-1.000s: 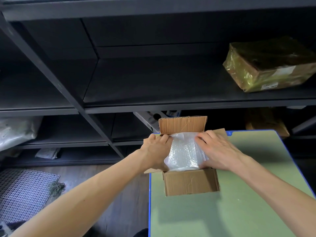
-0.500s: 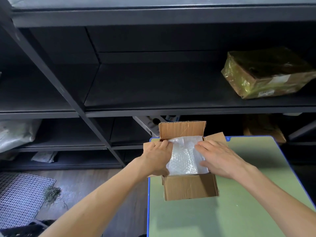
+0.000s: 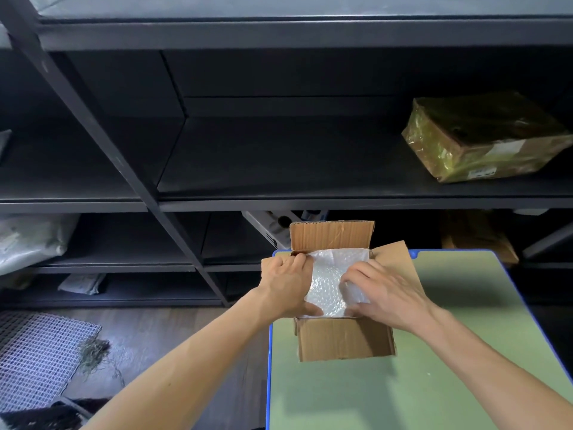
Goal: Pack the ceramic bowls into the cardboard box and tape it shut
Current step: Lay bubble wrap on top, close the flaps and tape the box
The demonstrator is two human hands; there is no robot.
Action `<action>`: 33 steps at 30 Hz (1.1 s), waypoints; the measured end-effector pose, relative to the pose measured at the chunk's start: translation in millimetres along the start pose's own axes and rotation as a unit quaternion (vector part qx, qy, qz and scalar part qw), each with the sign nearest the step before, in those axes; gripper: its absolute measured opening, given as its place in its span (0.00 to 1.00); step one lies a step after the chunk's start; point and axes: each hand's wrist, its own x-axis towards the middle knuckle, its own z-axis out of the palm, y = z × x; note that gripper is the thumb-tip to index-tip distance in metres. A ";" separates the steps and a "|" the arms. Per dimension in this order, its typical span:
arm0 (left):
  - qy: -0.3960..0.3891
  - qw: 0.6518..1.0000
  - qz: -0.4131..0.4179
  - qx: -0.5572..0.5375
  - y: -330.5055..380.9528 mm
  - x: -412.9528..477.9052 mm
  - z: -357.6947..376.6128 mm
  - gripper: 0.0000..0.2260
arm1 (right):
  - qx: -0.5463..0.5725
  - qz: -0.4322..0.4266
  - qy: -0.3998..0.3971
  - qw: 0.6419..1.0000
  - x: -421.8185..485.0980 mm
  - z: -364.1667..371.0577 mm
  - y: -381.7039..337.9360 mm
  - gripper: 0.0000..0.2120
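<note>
An open cardboard box (image 3: pixel 344 342) stands at the far left corner of the green table (image 3: pixel 403 383), its back flap upright and its right flap folded outward. White bubble wrap (image 3: pixel 330 276) fills the box's top; no bowl shows beneath it. My left hand (image 3: pixel 286 285) lies over the box's left edge, fingers on the wrap's left side. My right hand (image 3: pixel 384 293) presses flat on the wrap's right part, fingers spread and pointing left.
Dark metal shelving (image 3: pixel 279 203) rises just behind the table. A parcel wrapped in yellowish film (image 3: pixel 483 138) sits on the shelf at the right. Bags lie on the lower left shelves. A white wire grid (image 3: pixel 34 355) lies on the wooden floor at the left.
My right hand has slid left and toward me across the bubble wrap. The left hand stays on the box's left edge. The camera view has tilted slightly.
</note>
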 end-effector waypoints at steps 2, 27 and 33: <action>0.000 1.000 0.005 0.006 -0.9 0.1 -0.7 0.43 | -0.044 -0.031 0.001 0.999 1.1 2.8 5.4 0.25; 0.071 0.986 -0.099 -0.115 -16.5 -51.6 2.1 0.28 | 0.078 0.144 0.160 0.973 -51.3 -20.8 20.1 0.16; 0.010 0.918 -0.257 -0.301 -13.3 -62.3 11.9 0.33 | 0.126 0.181 0.201 0.954 -42.7 -20.3 5.2 0.14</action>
